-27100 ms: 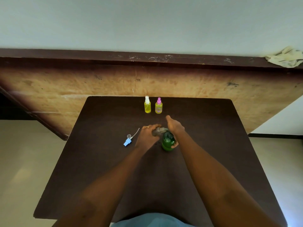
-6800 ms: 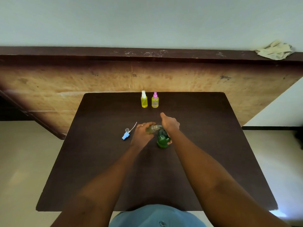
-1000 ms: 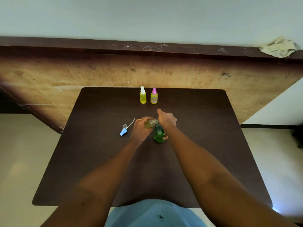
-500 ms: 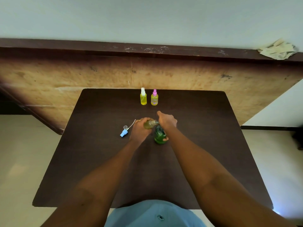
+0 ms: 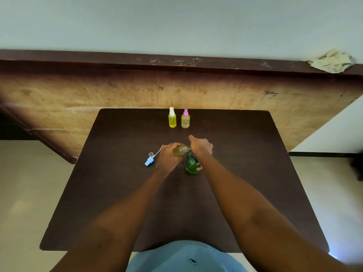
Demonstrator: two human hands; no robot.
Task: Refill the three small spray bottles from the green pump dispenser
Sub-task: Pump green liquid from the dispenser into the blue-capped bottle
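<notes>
Right at the middle of the frame, the person's left hand [image 5: 168, 157] grips an open small bottle [image 5: 179, 151], fingers curled round its body. The bottle is tipped on its side, its neck pointing right at the spout of the green pump dispenser [image 5: 192, 164]. It holds some yellowish liquid. A ring [image 5: 167, 146] shows on one finger.

The right hand [image 5: 200, 147] sits on top of the dispenser, fingers curled down over the pump head, with one digit sticking out toward the top of the frame. The dispenser stands upright on the dark table [image 5: 117, 193], just right of the left hand.

Left of that hand a blue spray head [image 5: 149, 161] lies on the tabletop with its thin tube trailing up and right, and a small clear cap [image 5: 150, 154] lies beside it.

Higher up, by the table's far edge, a white-capped spray bottle [image 5: 172, 118] and a pink-capped spray bottle [image 5: 185, 119] stand upright side by side, both with yellow liquid in them.

At the upper right of the frame a crumpled rag [image 5: 332, 60] lies on a dark wooden ledge [image 5: 117, 59].
</notes>
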